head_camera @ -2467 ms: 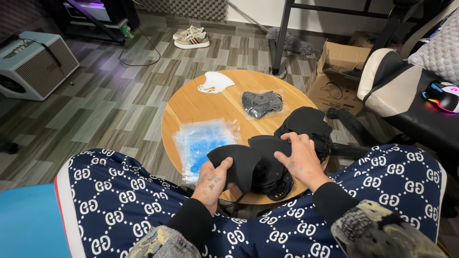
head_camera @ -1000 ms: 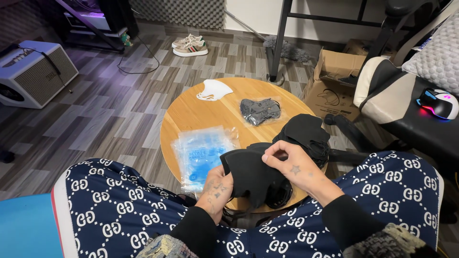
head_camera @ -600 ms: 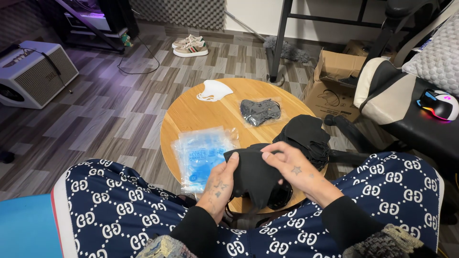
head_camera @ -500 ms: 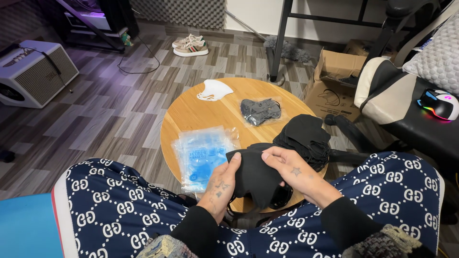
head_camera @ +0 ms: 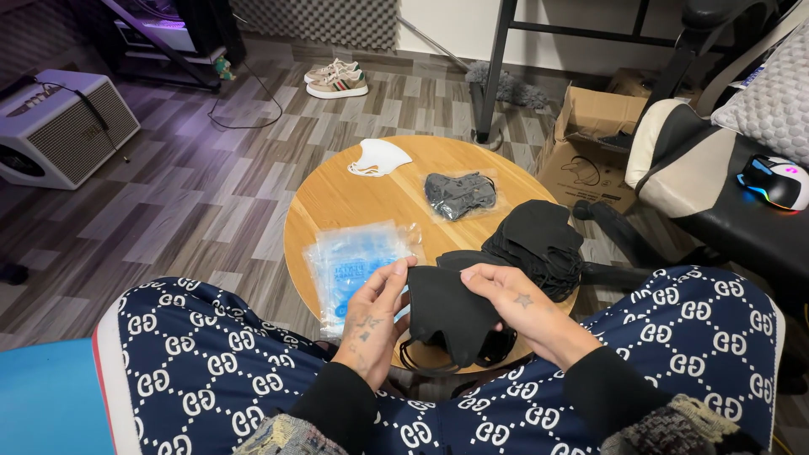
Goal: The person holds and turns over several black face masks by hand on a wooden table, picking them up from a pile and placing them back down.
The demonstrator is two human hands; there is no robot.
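Observation:
Both my hands hold a black face mask over the near edge of a round wooden table. My left hand grips its left side, and my right hand pinches its upper right edge. Its ear loops dangle below. Behind my right hand lies a pile of black masks. A stack of clear plastic bags lies just left of my left hand. Farther back sit a bagged dark mask and a white mask.
A cardboard box stands on the floor right of the table, beside a chair with a lit computer mouse. A white speaker is at far left, a pair of shoes at the back. My patterned trouser legs fill the foreground.
My hands have lifted one black mask off the pile and now hold it flat between them; my left hand has moved up from the table edge to grip it.

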